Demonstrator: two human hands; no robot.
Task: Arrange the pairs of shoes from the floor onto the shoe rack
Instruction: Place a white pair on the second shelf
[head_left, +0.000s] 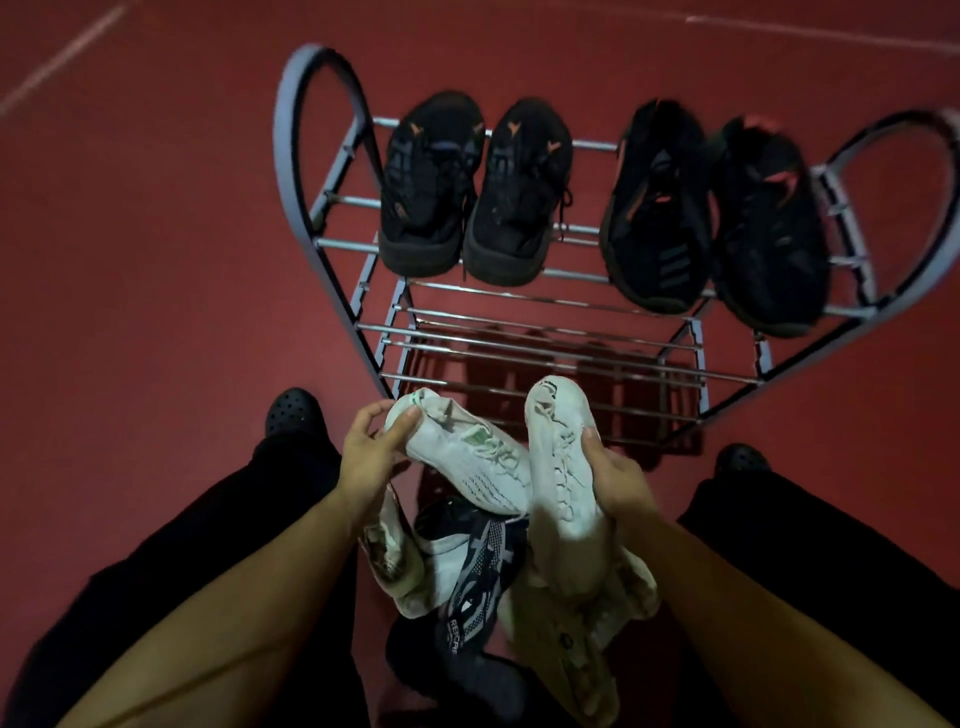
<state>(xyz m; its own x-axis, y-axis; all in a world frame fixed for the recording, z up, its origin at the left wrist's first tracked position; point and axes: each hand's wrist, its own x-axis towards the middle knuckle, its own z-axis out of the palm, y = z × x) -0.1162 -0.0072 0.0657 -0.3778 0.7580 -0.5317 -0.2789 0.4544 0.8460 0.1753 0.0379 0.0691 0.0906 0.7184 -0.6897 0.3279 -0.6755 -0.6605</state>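
A metal shoe rack (545, 312) stands in front of me on the red floor. Its top tier carries a black pair with orange marks (472, 192) on the left and a black pair with red marks (717, 218) on the right. My left hand (371, 452) grips the heel of a white sneaker with green trim (467, 452). My right hand (610, 475) holds a second white sneaker (561, 457) by its side, heel pointing at the rack. Both are held just in front of the rack's lower tiers, which carry nothing.
A heap of shoes lies on the floor between my legs: a black-and-white patterned sneaker (480, 577), worn white shoes (400, 561) and a dirty cream one (576, 639). My feet in black clogs (293, 410) stand either side of the rack's front.
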